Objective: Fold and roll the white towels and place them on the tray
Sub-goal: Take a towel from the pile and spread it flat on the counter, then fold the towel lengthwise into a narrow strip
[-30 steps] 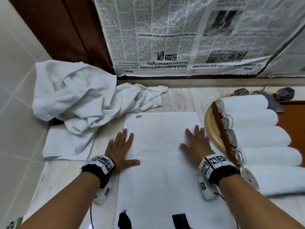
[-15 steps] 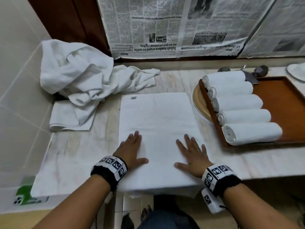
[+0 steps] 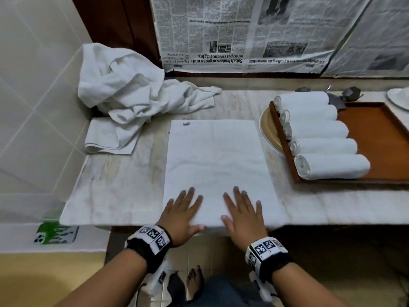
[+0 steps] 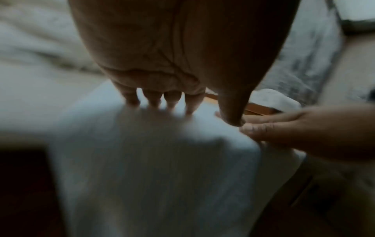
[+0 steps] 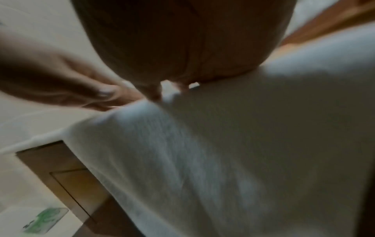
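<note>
A white towel (image 3: 215, 160) lies spread flat on the marble counter, its near end hanging over the front edge. My left hand (image 3: 183, 209) and right hand (image 3: 242, 210) press flat on its near part, fingers straight. In the left wrist view the left hand (image 4: 162, 102) touches the towel (image 4: 152, 168) with fingertips, the right hand (image 4: 294, 129) beside it. The right wrist view shows the towel (image 5: 233, 160) draping over the edge. A brown wooden tray (image 3: 376, 134) at right holds several rolled white towels (image 3: 321, 149).
A heap of crumpled white towels (image 3: 130, 94) and a folded one (image 3: 108, 138) sit at the back left by the tiled wall. A beige plate (image 3: 269, 131) lies under the tray's left edge. Newspaper (image 3: 254, 32) covers the back wall. A green-cased phone (image 3: 56, 234) lies lower left.
Both hands have slid along the towel toward me, from its middle to the near end at the counter's front edge, staying flat. The head view has pulled back.
</note>
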A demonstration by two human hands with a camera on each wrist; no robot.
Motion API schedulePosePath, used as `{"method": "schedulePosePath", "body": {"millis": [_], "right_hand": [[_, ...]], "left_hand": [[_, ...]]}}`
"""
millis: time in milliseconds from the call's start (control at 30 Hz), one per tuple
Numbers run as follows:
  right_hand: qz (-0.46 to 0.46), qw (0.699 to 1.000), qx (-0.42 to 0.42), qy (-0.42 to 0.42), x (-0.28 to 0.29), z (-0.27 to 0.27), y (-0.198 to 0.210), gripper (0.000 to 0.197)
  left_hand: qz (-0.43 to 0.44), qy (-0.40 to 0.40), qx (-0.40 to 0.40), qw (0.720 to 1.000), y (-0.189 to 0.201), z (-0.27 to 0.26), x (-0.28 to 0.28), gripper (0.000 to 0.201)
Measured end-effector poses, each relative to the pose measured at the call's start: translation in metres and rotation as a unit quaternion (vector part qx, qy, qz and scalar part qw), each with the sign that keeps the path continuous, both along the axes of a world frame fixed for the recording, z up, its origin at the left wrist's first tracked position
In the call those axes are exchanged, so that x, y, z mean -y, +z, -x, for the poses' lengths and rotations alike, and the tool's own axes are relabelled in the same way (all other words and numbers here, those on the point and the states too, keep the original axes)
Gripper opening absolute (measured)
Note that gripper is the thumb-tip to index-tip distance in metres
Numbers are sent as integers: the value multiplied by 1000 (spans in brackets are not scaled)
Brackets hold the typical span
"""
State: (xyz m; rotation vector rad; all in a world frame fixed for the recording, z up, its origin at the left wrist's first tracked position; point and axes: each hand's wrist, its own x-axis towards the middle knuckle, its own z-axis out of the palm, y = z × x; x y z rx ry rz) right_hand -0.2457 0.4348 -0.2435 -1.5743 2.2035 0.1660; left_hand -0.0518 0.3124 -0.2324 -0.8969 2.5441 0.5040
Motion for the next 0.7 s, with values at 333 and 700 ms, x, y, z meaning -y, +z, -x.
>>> {"method": "schedulePosePath", "body": {"millis": [333, 700], "right_hand": [[-19, 987, -12, -161, -28, 68, 4, 66], [-9, 998, 48, -28, -71, 41, -2, 72]], "left_hand": [[76, 144, 49, 986, -3, -12, -2, 66], [24, 175, 2, 984, -24, -14, -37, 72]]}}
